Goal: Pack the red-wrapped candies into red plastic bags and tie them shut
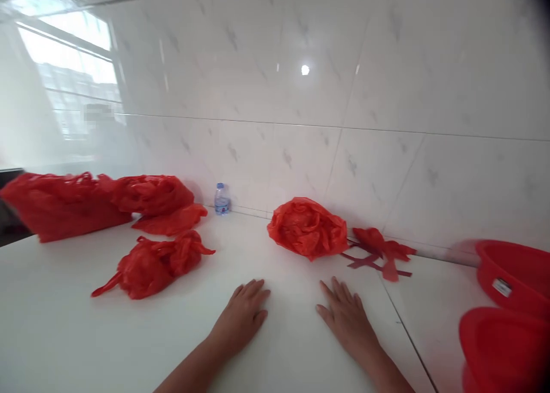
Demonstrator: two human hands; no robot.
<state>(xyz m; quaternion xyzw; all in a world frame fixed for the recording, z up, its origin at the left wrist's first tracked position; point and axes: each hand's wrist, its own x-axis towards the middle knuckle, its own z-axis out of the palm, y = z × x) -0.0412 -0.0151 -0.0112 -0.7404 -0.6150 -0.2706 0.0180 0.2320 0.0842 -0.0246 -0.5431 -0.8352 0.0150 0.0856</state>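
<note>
My left hand (243,313) lies palm down on the white table (292,347), fingers stretched out and holding nothing. My right hand (344,318) rests flat on the same surface with its fingers spread. Beyond the gap between them sits a crumpled red plastic bag (307,230), apart from both hands. A knotted red plastic bag (150,267) lies to the left of my left hand; its contents are hidden. Past my right hand are a red ribbon bow (382,247) and its dark red strips.
At the back left stand a large red bag (64,204) and another bunched red bag (150,195). A small water bottle (222,200) stands by the tiled wall (275,95). Two red basins (515,272) occupy the right side. A seam crosses the table near my right hand.
</note>
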